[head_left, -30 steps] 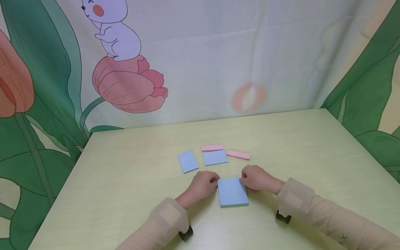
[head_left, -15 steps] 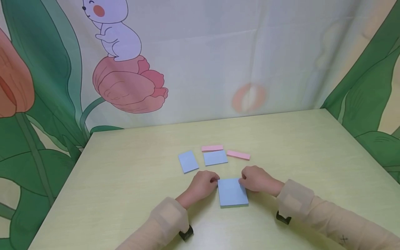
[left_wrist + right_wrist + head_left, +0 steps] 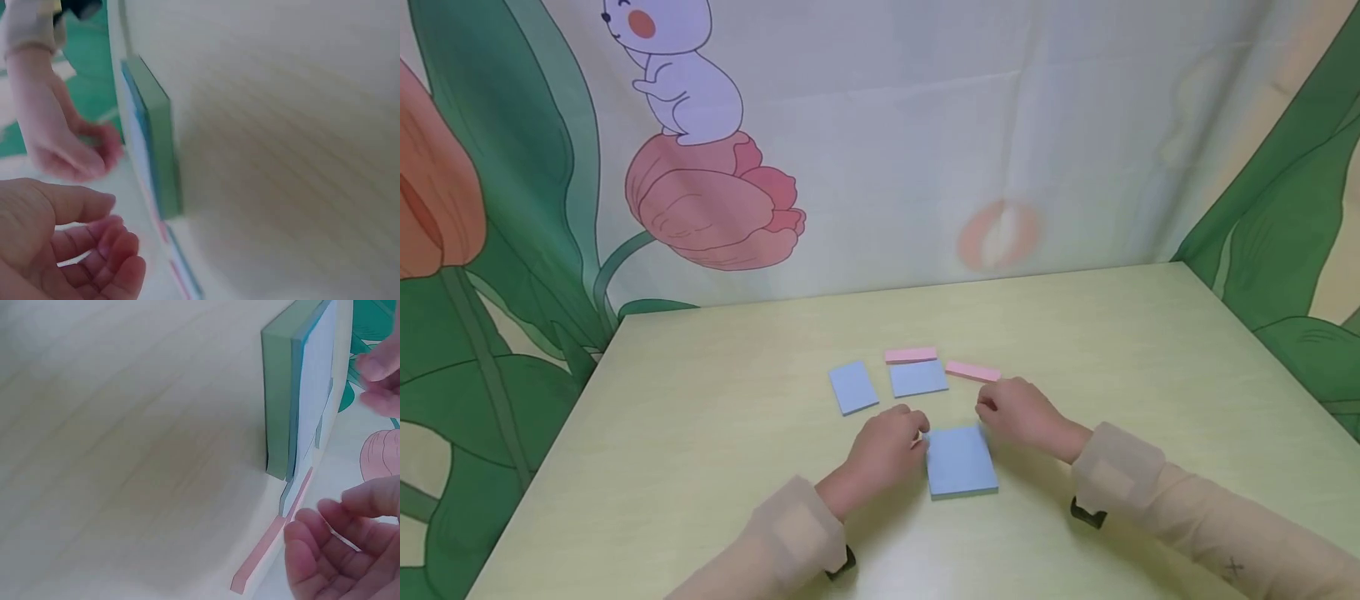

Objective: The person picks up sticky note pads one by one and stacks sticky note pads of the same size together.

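A square stack [image 3: 962,463], blue on top with a thicker green layer [image 3: 164,150] underneath, lies on the table between the hands. My left hand [image 3: 886,450] is beside its left edge, fingers loosely bent and holding nothing; the left wrist view shows a gap between thumb and fingers. Past the stack's far right corner hovers my right hand [image 3: 1028,418], its relaxed fingers [image 3: 303,540] likewise without anything between them. Its fingertips are close to the right pink strip [image 3: 972,371] in the head view; I cannot tell whether they touch.
Behind the stack lie two thin blue rectangles [image 3: 853,387], the right one beside another pink strip [image 3: 911,356]. They rest on a pale wooden table [image 3: 715,400]. A printed curtain [image 3: 880,167] hangs along the table's back edge.
Both hands have let go of the stack's edges. The right hand has moved up and away from the corner, and the left hand's fingers have loosened. The stack has hardly moved.
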Demonstrator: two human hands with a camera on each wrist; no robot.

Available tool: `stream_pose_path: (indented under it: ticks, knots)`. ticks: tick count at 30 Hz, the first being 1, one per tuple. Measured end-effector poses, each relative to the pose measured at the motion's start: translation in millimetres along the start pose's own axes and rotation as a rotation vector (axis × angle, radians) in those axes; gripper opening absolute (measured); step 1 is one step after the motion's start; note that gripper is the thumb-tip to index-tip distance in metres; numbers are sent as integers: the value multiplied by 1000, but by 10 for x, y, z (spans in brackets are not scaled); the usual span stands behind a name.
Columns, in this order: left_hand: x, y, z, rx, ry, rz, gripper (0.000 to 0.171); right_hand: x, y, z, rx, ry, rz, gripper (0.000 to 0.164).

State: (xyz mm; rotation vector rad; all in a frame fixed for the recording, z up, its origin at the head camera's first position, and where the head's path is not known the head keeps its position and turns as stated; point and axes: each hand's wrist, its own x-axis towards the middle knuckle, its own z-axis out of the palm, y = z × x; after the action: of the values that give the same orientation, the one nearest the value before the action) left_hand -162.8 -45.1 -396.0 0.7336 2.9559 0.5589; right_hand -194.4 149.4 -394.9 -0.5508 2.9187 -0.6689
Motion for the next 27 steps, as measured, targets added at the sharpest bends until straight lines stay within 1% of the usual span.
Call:
stream_pose_path:
  ticks: [2, 4, 6, 9, 11, 15, 21, 25, 27]
  knots:
    - [-35, 83, -9, 50, 20, 80, 6, 25, -15, 12, 4, 24, -47, 25]
    - [-64, 174, -16, 104, 7, 150, 4, 50, -32, 32, 18, 28, -85, 23]
    - [-92, 260, -14, 159, -39, 199, 11, 72, -48, 53, 34, 13, -125, 21]
    - [-125, 360, 12, 230, -121, 239, 17, 94, -67, 90, 51, -19, -168, 17]
    - [-140, 398, 43, 277, -161, 256, 20, 107, -75, 109, 49, -38, -193, 17]
    - [-132, 425, 91, 331, -193, 263, 21, 127, -85, 133, 31, -79, -211, 15]
    - [-90, 426, 107, 340, -206, 242, 25, 127, -98, 139, 5, -162, -215, 14]
    - [-69, 417, 131, 360, -217, 237, 24, 125, -100, 143, 4, -174, -207, 15]
    - [-60, 408, 150, 374, -210, 237, 24, 124, -101, 144, 0, -172, -207, 15]
